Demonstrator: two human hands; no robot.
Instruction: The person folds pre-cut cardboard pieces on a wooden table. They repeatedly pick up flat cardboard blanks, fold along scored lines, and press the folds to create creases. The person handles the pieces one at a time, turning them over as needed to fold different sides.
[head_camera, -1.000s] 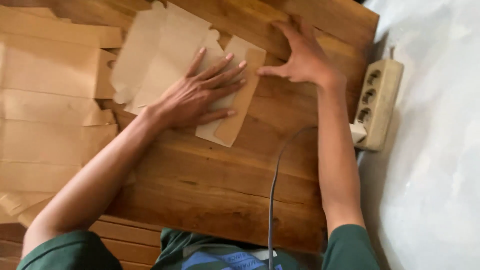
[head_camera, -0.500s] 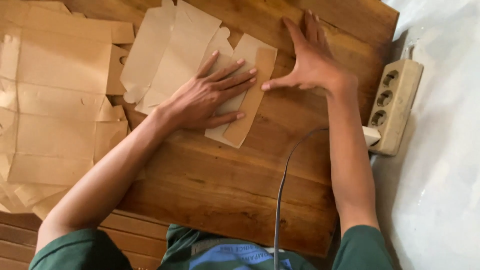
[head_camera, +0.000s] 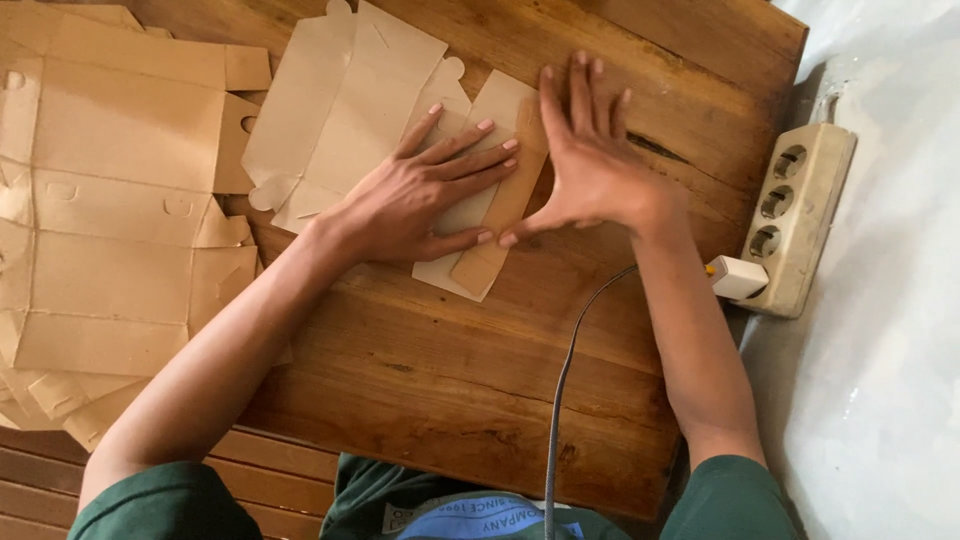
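A flat, unfolded brown cardboard box blank (head_camera: 345, 105) lies on the wooden table (head_camera: 450, 370). My left hand (head_camera: 415, 195) presses flat on its right part, fingers spread. A narrow brown flap (head_camera: 505, 205) is folded along the blank's right edge. My right hand (head_camera: 585, 160) lies flat with fingers together over that flap, thumb touching its lower part near my left fingertips. Neither hand grips anything.
A stack of more flattened brown cardboard blanks (head_camera: 115, 200) covers the table's left side. A beige power strip (head_camera: 795, 215) sits off the table's right edge with a white plug (head_camera: 738, 277) in it. Its grey cable (head_camera: 560, 390) runs across the table toward me.
My right hand slid left from the bare table onto the folded flap and now rests against it. My left hand stayed pressed on the blank.
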